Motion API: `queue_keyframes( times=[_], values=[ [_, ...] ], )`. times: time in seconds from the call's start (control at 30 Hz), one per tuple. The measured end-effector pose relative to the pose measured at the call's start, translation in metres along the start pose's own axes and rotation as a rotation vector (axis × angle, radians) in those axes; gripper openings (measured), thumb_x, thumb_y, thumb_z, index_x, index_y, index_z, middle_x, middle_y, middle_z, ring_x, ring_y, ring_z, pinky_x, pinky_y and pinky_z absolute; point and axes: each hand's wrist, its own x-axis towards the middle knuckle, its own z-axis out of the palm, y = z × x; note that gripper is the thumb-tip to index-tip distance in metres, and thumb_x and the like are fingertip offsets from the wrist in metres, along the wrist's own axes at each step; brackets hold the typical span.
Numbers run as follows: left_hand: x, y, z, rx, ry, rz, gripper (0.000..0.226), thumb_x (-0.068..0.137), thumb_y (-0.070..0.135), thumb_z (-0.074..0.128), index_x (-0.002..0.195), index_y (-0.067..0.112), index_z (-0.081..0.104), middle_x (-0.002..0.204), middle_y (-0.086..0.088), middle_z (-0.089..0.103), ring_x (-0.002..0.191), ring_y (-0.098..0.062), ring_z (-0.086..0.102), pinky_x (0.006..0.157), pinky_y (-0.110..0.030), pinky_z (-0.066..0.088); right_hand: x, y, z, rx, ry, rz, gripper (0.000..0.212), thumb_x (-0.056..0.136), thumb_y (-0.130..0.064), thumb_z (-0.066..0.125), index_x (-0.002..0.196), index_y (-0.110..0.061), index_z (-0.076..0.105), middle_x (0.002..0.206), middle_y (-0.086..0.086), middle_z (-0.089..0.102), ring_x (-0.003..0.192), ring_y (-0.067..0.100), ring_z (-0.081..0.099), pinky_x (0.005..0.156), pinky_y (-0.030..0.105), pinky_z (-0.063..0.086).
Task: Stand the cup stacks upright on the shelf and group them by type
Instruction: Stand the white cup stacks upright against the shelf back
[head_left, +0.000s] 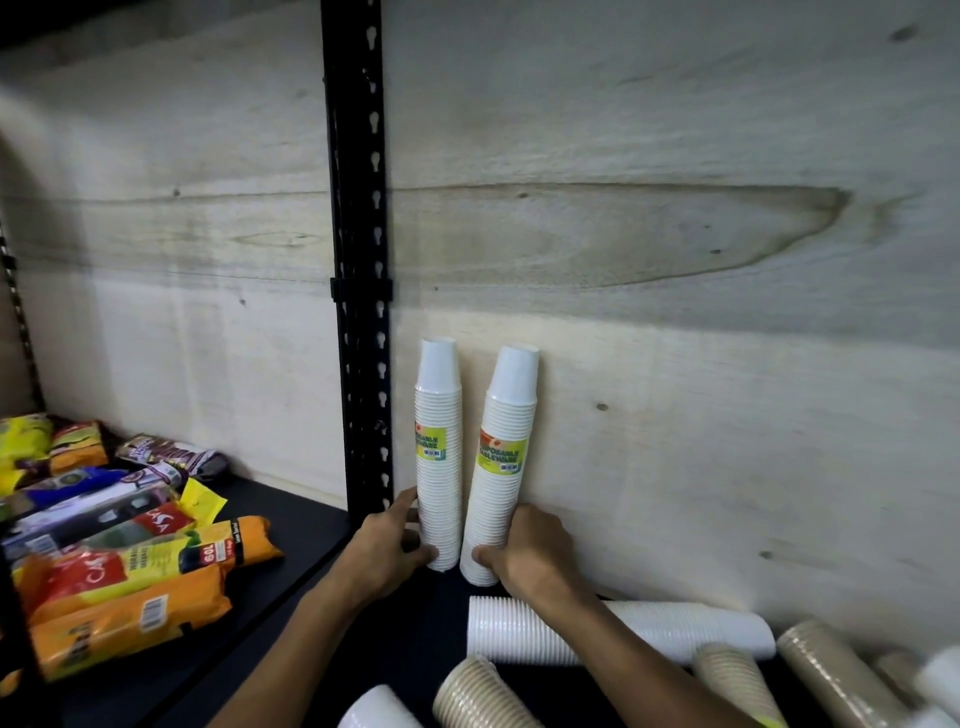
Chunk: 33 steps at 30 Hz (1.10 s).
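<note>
My left hand (387, 553) is wrapped around the bottom of one tall white cup stack (439, 452), and my right hand (524, 553) grips the white stack beside it (506, 467). Both stand on the dark shelf (291, 566) by the wooden wall. Behind my right hand, another white stack (670, 631) and brown stacks (826, 670) lie flat.

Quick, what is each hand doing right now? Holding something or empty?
Left hand: closed around the base of the left white cup stack, which stands upright.
Right hand: closed around the base of the right white cup stack, which leans slightly.
</note>
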Motion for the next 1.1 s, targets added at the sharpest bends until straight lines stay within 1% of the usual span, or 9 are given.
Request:
queue_keyframes(
  times=[0.13, 0.27, 0.37, 0.5, 0.6, 0.77, 0.9, 1.03, 1.1],
  values=[
    [0.000, 0.000, 0.004, 0.015, 0.029, 0.013, 0.077, 0.079, 0.015, 0.077, 0.145, 0.024, 0.038, 0.117, 0.009, 0.067, 0.094, -0.003, 0.069, 0.092, -0.024, 0.053, 0.002, 0.000, 0.003, 0.000, 0.003, -0.006, 0.053, 0.076, -0.039, 0.079, 0.120, -0.014, 0.066, 0.121, 0.006, 0.069, 0.111, 0.025, 0.065, 0.091, 0.029, 0.052],
    [-0.001, 0.000, 0.005, 0.000, 0.029, 0.028, 0.075, 0.080, 0.011, 0.076, 0.145, 0.024, 0.039, 0.115, 0.011, 0.063, 0.089, 0.011, 0.065, 0.079, -0.002, 0.047, 0.003, -0.002, 0.008, 0.004, -0.003, -0.032, 0.047, 0.079, -0.035, 0.076, 0.119, -0.013, 0.065, 0.120, 0.006, 0.069, 0.112, 0.025, 0.065, 0.093, 0.032, 0.052],
    [-0.001, -0.001, 0.006, 0.013, 0.033, 0.048, 0.075, 0.081, 0.011, 0.076, 0.146, 0.022, 0.038, 0.118, 0.010, 0.064, 0.089, 0.009, 0.066, 0.078, 0.002, 0.043, 0.003, -0.002, 0.009, -0.003, 0.004, -0.038, 0.045, 0.082, -0.033, 0.074, 0.120, -0.012, 0.062, 0.123, 0.007, 0.067, 0.114, 0.026, 0.063, 0.093, 0.031, 0.050],
    [-0.001, -0.001, 0.005, 0.063, 0.027, 0.064, 0.078, 0.083, 0.016, 0.075, 0.149, 0.025, 0.034, 0.126, 0.006, 0.064, 0.099, -0.006, 0.068, 0.092, -0.018, 0.051, 0.000, -0.002, 0.008, -0.041, 0.004, -0.046, 0.044, 0.084, -0.034, 0.071, 0.121, -0.012, 0.060, 0.124, 0.009, 0.066, 0.115, 0.028, 0.062, 0.094, 0.032, 0.050],
    [0.001, -0.003, 0.003, 0.097, 0.009, 0.055, 0.079, 0.083, 0.019, 0.074, 0.149, 0.027, 0.032, 0.127, 0.006, 0.063, 0.097, -0.007, 0.068, 0.095, -0.030, 0.053, 0.001, -0.001, 0.003, -0.062, -0.012, -0.034, 0.046, 0.083, -0.035, 0.072, 0.121, -0.011, 0.061, 0.124, 0.010, 0.065, 0.114, 0.029, 0.062, 0.093, 0.032, 0.050],
    [0.000, -0.005, 0.007, 0.111, 0.023, 0.050, 0.078, 0.083, 0.017, 0.073, 0.149, 0.027, 0.032, 0.121, 0.006, 0.066, 0.093, -0.008, 0.070, 0.093, -0.031, 0.054, 0.001, 0.003, 0.002, -0.091, -0.018, -0.035, 0.050, 0.084, -0.036, 0.071, 0.126, -0.011, 0.058, 0.128, 0.011, 0.063, 0.118, 0.030, 0.059, 0.096, 0.032, 0.047],
    [-0.001, -0.003, 0.011, 0.117, 0.038, -0.004, 0.076, 0.082, 0.017, 0.073, 0.147, 0.028, 0.035, 0.105, -0.001, 0.073, 0.090, -0.013, 0.070, 0.090, -0.033, 0.055, -0.003, 0.000, 0.002, -0.065, -0.017, -0.020, 0.049, 0.084, -0.035, 0.072, 0.125, -0.011, 0.059, 0.127, 0.010, 0.063, 0.118, 0.028, 0.059, 0.096, 0.032, 0.048],
    [-0.008, 0.006, 0.013, 0.052, 0.034, -0.101, 0.084, 0.083, 0.013, 0.073, 0.153, 0.019, 0.027, 0.120, -0.004, 0.068, 0.104, -0.016, 0.068, 0.096, -0.026, 0.050, -0.015, -0.003, -0.005, -0.031, -0.054, -0.037, 0.053, 0.082, -0.037, 0.075, 0.127, -0.013, 0.059, 0.128, 0.008, 0.064, 0.119, 0.026, 0.059, 0.098, 0.032, 0.049],
    [-0.013, 0.009, 0.010, 0.075, 0.040, -0.161, 0.088, 0.081, 0.016, 0.076, 0.153, 0.014, 0.024, 0.125, -0.006, 0.066, 0.108, -0.020, 0.066, 0.098, -0.032, 0.051, -0.023, -0.002, -0.014, -0.035, -0.069, -0.047, 0.057, 0.080, -0.037, 0.076, 0.127, -0.010, 0.059, 0.128, 0.008, 0.064, 0.119, 0.026, 0.059, 0.097, 0.031, 0.048]
  ],
)
